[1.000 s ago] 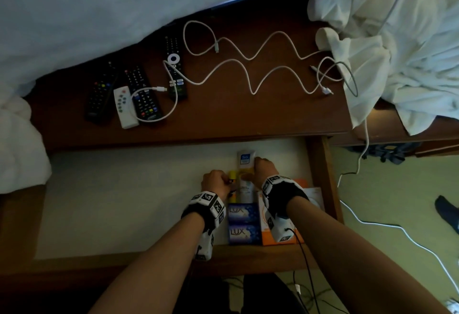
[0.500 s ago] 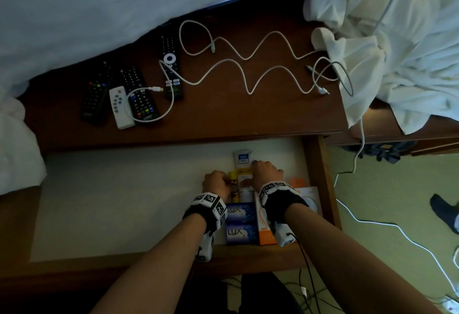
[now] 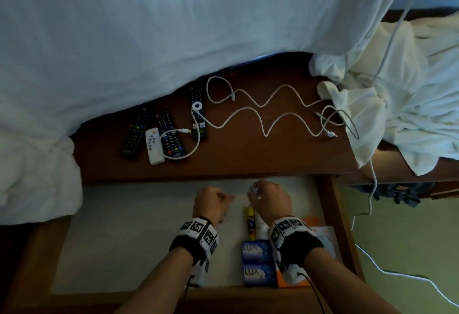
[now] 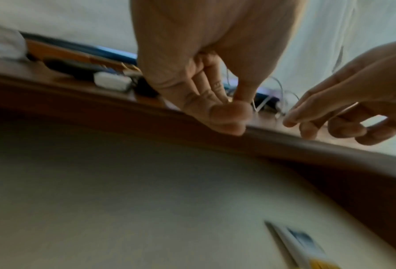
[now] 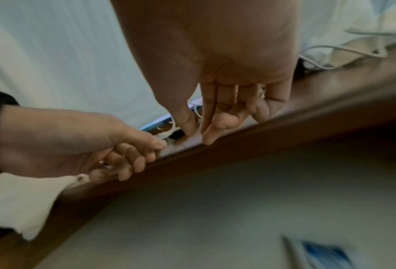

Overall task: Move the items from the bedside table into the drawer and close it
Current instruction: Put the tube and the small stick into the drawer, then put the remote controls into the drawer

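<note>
The bedside table (image 3: 248, 154) holds three black remotes (image 3: 171, 137), a white remote (image 3: 154, 146) and looping white cables (image 3: 260, 115). Below it the drawer (image 3: 129, 226) stands open, with a yellow tube (image 3: 249, 221), a white tube (image 4: 303, 251), two LUX soap boxes (image 3: 258, 261) and an orange box (image 3: 323, 234) at its right end. My left hand (image 3: 213, 202) and right hand (image 3: 269, 195) hover over the drawer's back, close to the tabletop's front edge. Both hold nothing. The left fingers (image 4: 224, 116) are loosely curled; the right fingers (image 5: 212, 127) point down, relaxed.
White bedding (image 3: 173, 28) overhangs the table's back and left side, and a white robe (image 3: 397, 105) is draped over its right end. One cable (image 3: 372, 179) hangs off the table to the green floor (image 3: 402, 251). The drawer's left part is bare white lining.
Both hands have let go of the tubes in the drawer and risen toward the tabletop's front edge. The tubes now lie uncovered behind the soap boxes.
</note>
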`<control>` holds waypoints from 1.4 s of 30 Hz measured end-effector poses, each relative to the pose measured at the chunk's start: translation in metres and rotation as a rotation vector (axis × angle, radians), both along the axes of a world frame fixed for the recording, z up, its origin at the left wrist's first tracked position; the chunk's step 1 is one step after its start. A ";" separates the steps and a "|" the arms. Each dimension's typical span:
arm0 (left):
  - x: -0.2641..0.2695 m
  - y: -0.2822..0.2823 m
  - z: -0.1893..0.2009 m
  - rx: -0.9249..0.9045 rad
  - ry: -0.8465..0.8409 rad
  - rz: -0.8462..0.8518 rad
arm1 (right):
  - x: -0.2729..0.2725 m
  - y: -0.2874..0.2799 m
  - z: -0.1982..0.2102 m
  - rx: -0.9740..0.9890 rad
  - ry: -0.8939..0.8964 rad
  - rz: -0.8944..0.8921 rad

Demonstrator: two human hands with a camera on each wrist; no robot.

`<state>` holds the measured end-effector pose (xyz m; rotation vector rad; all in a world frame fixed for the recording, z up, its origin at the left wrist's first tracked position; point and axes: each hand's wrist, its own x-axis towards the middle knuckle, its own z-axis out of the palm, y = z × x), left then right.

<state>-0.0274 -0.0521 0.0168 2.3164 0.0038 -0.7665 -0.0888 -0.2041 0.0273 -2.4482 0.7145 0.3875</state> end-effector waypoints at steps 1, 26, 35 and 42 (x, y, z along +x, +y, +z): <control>0.009 0.007 0.012 -0.017 -0.065 0.027 | 0.009 0.006 0.010 0.028 -0.054 -0.013; 0.165 0.127 0.065 0.243 -0.503 0.156 | 0.141 0.117 0.056 0.055 -0.297 0.211; 0.192 0.070 0.079 0.292 -0.353 0.022 | 0.184 0.092 0.089 -0.231 -0.066 0.079; 0.216 0.048 0.080 0.397 -0.191 -0.012 | 0.229 0.090 0.090 -0.240 -0.706 0.227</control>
